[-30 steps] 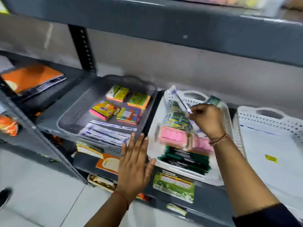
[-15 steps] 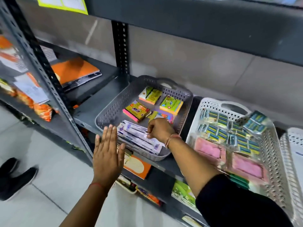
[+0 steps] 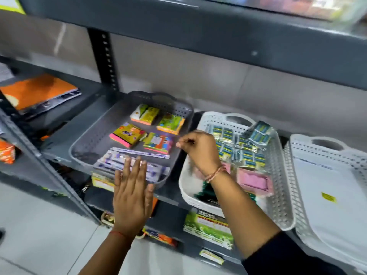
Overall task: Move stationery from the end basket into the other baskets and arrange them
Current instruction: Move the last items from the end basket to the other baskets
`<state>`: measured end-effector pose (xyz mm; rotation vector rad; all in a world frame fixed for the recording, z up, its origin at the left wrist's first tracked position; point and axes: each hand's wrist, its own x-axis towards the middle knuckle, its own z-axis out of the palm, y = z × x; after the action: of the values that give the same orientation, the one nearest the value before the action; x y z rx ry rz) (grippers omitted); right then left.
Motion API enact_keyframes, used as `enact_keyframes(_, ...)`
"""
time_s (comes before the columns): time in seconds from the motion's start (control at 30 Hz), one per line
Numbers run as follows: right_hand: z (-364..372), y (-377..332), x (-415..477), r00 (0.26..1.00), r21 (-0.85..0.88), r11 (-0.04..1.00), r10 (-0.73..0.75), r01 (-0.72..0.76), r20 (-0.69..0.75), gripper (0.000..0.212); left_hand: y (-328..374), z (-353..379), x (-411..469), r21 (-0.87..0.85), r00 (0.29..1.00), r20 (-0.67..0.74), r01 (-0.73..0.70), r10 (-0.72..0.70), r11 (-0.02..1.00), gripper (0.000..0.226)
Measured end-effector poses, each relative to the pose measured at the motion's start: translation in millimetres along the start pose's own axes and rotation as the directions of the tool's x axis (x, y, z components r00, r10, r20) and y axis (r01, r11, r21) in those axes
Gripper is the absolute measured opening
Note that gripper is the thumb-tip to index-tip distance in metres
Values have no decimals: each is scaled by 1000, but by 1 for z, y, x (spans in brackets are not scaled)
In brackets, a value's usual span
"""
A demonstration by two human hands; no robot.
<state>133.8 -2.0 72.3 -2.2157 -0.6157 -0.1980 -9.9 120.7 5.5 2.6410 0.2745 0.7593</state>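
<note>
- Stationery sits in two baskets on the shelf (image 3: 65, 135): the grey basket (image 3: 87, 147) holds four coloured pads (image 3: 129, 134) and a stack of pen packets (image 3: 119, 161), too blurred to count, long axes running left to right.
- White basket (image 3: 278, 175) holds blue-green packets (image 3: 238, 147) and two pink packs (image 3: 252, 180).
- A third basket (image 3: 317, 147) stands at right.
- Left hand (image 3: 132, 192) is flat, fingers together, touching the grey basket's front rim.
- Right hand (image 3: 200, 150) is curled, fingertips pinched; what it grips, I cannot tell.

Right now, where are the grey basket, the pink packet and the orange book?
Grey basket (image 3: 83, 147): head view, bare left floor.
Pink packet (image 3: 251, 180): head view, middle of its face.
Orange book (image 3: 39, 92): head view, middle of cover.
</note>
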Motion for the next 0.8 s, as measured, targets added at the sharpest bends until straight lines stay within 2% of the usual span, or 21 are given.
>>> enact_keyframes(0.13, -71, 44, -18, 984, -40, 999, 27, -35, -177, 9, 52, 25, -6, -123, 979, 63, -186, 194, 975, 56)
enact_keyframes(0.27, -145, 102, -38, 945, -218, 972, 10, -85, -326, 9, 88, 43, -12, -159, 935, 120, -314, 334, 936, 54)
enact_keyframes(0.37, -190, 157, -45, 911, -336, 911, 89, -237, -402, 12, 102, 53, -17, -151, 926, 133, -335, 355, 930, 55)
enact_keyframes(0.47, -218, 221, -48, 877, -492, 731, 340, -473, -338, 22, 105, 59, -19, -131, 942, 124, -295, 311, 946, 56)
enact_keyframes(0.53, -226, 254, -47, 843, -547, 652, 490, -524, -223, 37, 105, 62, -19, -112, 947, 101, -293, 304, 950, 54)
enact_keyframes(0.6, -225, 273, -44, 804, -616, 604, 589, -507, -85, 52, 103, 65, -19, -82, 952, 85, -287, 294, 954, 55)
enact_keyframes(0.7, -217, 285, -45, 753, -667, 567, 657, -483, 14, 53, 103, 66, -21, -49, 955, 54, -289, 291, 956, 56)
enact_keyframes(0.8, -213, 284, -55, 827, -733, 525, 555, -432, -90, 38, 103, 66, -22, -34, 956, 22, -293, 294, 956, 57)
